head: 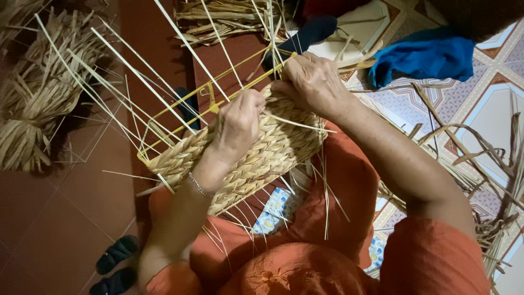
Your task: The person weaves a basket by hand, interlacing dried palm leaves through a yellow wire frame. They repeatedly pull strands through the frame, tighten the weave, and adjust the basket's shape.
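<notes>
A half-woven straw basket (pixel 256 153) lay across the person's lap, on orange cloth, built round a yellow wire frame (pixel 218 95) with loose stalks (pixel 125 82) fanning out to the left. The left hand (pixel 237 123) pressed down on the weave, fingers curled round a strand. The right hand (pixel 311 82) pinched strands at the basket's upper edge. Straw bundles (pixel 38 93) lay well left on the floor, a blue cloth (pixel 426 57) to the upper right, and dark sandals (pixel 114 265) at the lower left.

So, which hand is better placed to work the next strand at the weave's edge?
Probably the right hand: its fingertips sit at the woven panel's edge on the yellow frame; the left hand rests on the panel's middle.
</notes>
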